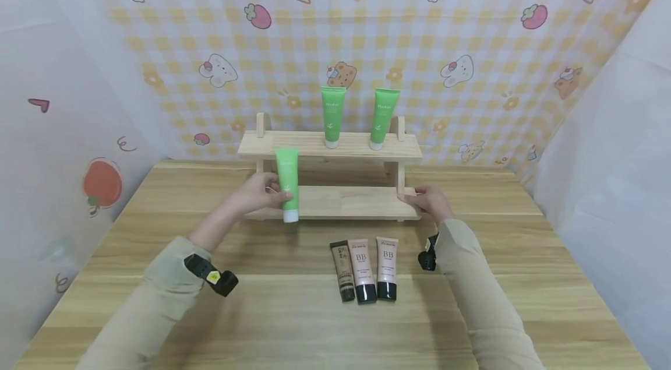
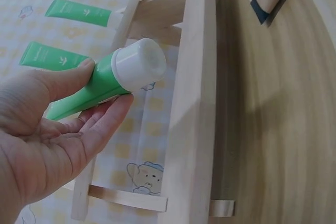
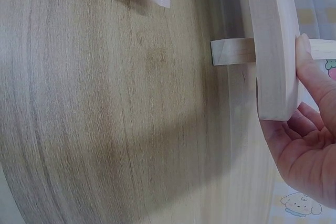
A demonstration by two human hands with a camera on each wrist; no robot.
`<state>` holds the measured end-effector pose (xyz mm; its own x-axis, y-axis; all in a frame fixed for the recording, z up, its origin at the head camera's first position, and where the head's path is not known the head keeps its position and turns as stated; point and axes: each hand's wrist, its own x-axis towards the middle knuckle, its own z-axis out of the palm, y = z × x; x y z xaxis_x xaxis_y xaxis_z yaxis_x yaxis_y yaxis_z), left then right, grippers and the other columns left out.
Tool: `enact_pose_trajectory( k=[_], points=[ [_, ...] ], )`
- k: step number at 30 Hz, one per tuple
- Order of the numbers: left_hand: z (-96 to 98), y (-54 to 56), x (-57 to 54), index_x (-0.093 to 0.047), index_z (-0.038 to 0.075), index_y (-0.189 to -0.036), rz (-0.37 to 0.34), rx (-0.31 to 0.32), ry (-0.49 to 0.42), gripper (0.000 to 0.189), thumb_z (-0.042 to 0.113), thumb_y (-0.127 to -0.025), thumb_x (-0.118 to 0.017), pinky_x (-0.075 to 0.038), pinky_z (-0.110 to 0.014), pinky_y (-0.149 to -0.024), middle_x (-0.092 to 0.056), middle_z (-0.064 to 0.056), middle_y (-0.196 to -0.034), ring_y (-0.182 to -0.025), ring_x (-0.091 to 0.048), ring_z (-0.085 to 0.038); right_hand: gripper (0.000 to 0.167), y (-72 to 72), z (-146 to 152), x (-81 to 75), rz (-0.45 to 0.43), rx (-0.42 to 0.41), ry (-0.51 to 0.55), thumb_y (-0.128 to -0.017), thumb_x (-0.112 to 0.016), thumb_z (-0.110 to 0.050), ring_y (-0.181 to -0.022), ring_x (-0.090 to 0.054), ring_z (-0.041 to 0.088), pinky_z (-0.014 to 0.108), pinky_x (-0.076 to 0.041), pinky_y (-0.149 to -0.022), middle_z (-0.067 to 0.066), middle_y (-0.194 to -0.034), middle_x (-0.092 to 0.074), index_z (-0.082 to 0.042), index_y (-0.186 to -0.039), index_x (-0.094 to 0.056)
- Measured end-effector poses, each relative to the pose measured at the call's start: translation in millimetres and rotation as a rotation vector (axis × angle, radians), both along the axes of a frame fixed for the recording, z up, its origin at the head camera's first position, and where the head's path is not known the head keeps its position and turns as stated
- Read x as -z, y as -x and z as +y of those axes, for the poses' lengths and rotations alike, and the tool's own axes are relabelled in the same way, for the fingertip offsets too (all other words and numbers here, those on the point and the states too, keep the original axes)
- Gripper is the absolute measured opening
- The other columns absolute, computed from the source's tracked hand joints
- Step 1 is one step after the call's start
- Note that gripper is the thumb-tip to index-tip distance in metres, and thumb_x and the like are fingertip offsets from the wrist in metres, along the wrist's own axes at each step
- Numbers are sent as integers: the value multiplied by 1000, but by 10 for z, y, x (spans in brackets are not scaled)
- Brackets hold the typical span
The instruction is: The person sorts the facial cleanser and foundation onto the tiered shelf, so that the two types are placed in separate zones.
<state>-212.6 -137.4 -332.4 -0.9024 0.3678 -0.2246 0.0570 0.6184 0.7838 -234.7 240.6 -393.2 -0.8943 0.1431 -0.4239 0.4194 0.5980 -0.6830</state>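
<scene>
My left hand point(image 1: 262, 192) grips a green squeeze tube point(image 1: 288, 179) with its white cap down, in front of the left part of a two-tier wooden shelf point(image 1: 362, 202). In the left wrist view the thumb and fingers pinch the tube point(image 2: 101, 83) just behind the cap. My right hand point(image 1: 431, 202) holds the right end of the lower board; the right wrist view has the thumb on top of the board point(image 3: 275, 77) and fingers beneath. Two more green tubes stand cap-down on the upper board, one near the middle point(image 1: 332, 116) and one at the right point(image 1: 384, 118).
On the table point(image 1: 293, 323) before the shelf lie a brown tube point(image 1: 342, 268) and two pink BB cream tubes, one beside it point(image 1: 362, 268) and one further right point(image 1: 387, 265). A yellow checked cloth point(image 1: 293, 38) hangs behind.
</scene>
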Motion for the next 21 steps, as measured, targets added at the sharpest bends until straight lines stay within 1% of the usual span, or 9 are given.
enact_pose_trajectory(
  k=[5,9,15,19,21],
  points=[
    [-47,67,-74,-42,-10,-124,-5,1,-29,54,26,-88,-59,-48,-45,-93,-56,-23,-113,-102,-59,-32,75,1,7,-3,5,-2,-10,-84,-64,-36,-123,-44,33,40,-41,-103,26,-139,-38,7,-136,-33],
    [-76,118,-116,-40,-9,-126,-11,15,-61,53,24,-89,-58,-47,-46,-94,-55,-23,-114,-98,-62,-29,75,9,10,-5,-3,5,-4,-84,-64,-36,-125,-42,33,41,-38,-105,25,-140,-36,6,-137,-32],
    [-133,176,-182,-41,-6,-126,9,22,-75,51,22,-88,-59,-49,-42,-91,-54,-21,-113,-98,-60,-28,76,7,6,3,6,-14,-30,-83,-64,-38,-121,-46,32,39,-43,-100,25,-138,-39,7,-136,-34],
    [-169,210,-250,-41,-7,-125,48,28,-81,55,26,-86,-61,-52,-39,-85,-55,-20,-109,-93,-61,-27,75,8,8,10,3,-20,-34,-84,-64,-38,-119,-47,30,38,-44,-99,24,-139,-39,7,-136,-34],
    [-183,218,-295,-39,-8,-125,56,27,-84,58,28,-86,-62,-52,-40,-83,-54,-20,-109,-92,-62,-26,75,6,10,10,1,-20,-32,-84,-63,-38,-119,-47,29,38,-44,-99,24,-139,-39,7,-137,-33]
  ],
)
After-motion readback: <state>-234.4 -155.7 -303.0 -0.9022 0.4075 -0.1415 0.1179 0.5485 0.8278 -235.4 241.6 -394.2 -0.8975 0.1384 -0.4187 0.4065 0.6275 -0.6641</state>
